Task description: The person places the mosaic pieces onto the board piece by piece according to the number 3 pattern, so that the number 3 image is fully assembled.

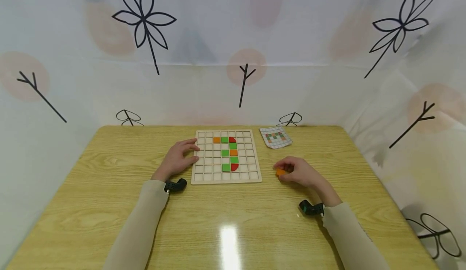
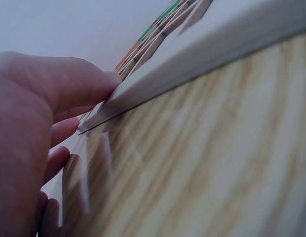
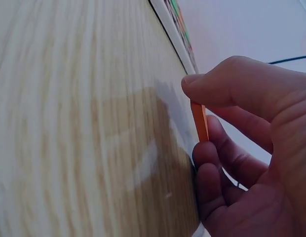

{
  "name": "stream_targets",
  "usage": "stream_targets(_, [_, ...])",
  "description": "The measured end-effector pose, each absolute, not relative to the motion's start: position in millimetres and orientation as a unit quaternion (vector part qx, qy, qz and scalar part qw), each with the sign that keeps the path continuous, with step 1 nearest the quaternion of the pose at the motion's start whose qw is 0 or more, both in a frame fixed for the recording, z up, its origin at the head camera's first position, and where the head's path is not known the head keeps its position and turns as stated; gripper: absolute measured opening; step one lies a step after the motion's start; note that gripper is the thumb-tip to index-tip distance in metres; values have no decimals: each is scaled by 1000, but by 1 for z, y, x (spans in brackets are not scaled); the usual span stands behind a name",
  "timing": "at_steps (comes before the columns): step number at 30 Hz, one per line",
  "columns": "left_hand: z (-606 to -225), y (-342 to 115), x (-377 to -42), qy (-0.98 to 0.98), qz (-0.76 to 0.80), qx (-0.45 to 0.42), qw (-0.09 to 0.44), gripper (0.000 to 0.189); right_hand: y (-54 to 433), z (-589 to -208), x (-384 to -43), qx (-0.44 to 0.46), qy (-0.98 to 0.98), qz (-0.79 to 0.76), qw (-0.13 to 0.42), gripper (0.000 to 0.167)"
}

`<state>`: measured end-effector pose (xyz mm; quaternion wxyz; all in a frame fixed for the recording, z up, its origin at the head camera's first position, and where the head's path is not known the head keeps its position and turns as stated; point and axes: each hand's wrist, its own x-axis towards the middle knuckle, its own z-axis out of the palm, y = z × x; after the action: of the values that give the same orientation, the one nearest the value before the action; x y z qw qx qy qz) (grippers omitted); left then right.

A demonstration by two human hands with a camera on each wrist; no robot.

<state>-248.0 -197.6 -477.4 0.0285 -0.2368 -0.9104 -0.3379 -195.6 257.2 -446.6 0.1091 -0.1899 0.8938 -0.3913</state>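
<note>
A square wooden grid board lies on the table with several green, orange and red tiles set in its cells. The two red tiles have one rounded corner. My left hand rests at the board's left edge, fingers spread and loosely bent; in the left wrist view the thumb lies on the rim. To the right of the board, my right hand pinches an orange square tile low over the table. In the right wrist view the orange tile stands edge-on between thumb and fingers.
A paper pattern card with a printed grid of coloured shapes lies beyond the board's right side. The wood-grain table stretches out in front. A patterned white cloth hangs behind and at both sides.
</note>
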Motion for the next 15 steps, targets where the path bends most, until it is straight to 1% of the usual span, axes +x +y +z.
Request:
stream_targets(5, [-477,-198,-248,-910,-339,-239,31,30,252,-445,-196,-186,901,-380,98,35])
stream_targets(15, [-478,-198,-248,-909,-341,-237,31,29,234,-440,-199,-223,896,-380,61,28])
